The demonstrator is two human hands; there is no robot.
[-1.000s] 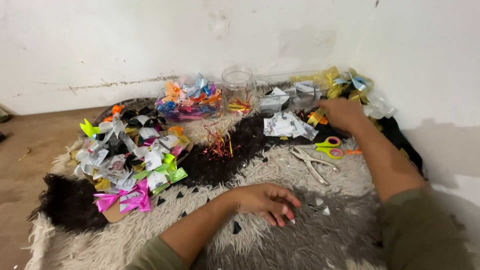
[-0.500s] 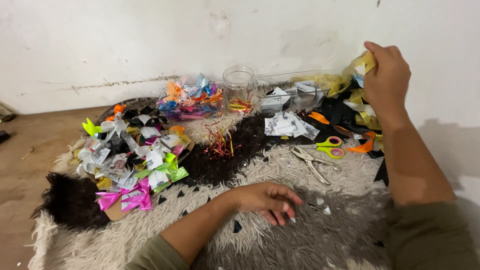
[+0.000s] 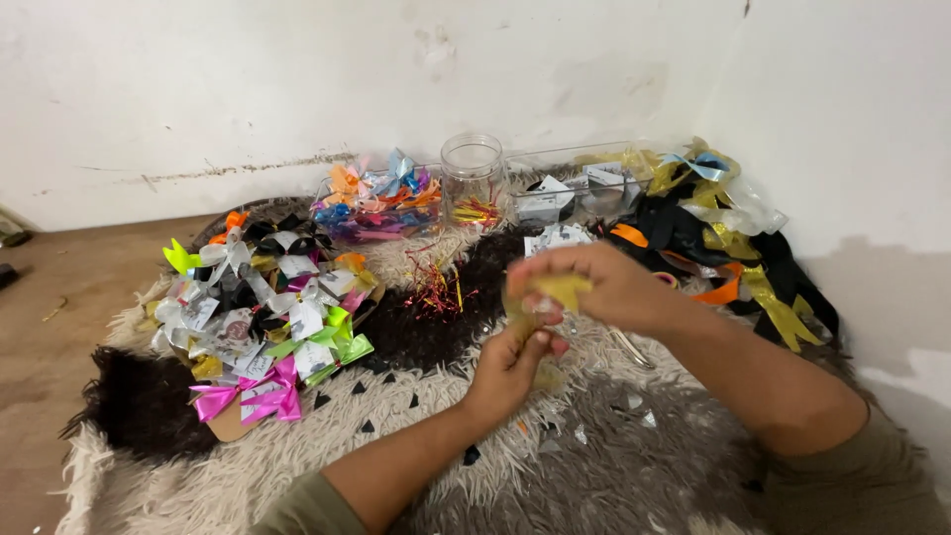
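Note:
Both of my hands meet over the middle of a shaggy rug (image 3: 594, 466). My right hand (image 3: 604, 287) pinches the top of a yellow-gold ribbon piece (image 3: 560, 289). Just below it, my left hand (image 3: 510, 362) grips the lower end of the same ribbon. The ribbon is partly hidden by my fingers. A heap of finished ribbon bows (image 3: 263, 317) in several colours lies to the left of my hands.
A clear glass jar (image 3: 473, 178) and clear plastic boxes (image 3: 381, 198) of coloured bows stand by the white wall. Loose ribbons (image 3: 723, 223) in gold, black and orange are piled at the right. Red-gold twist ties (image 3: 436, 287) and small black scraps lie on the rug.
My right hand came down from the ribbon pile at the right with a gold ribbon. My left hand rose off the rug and took hold of the ribbon too.

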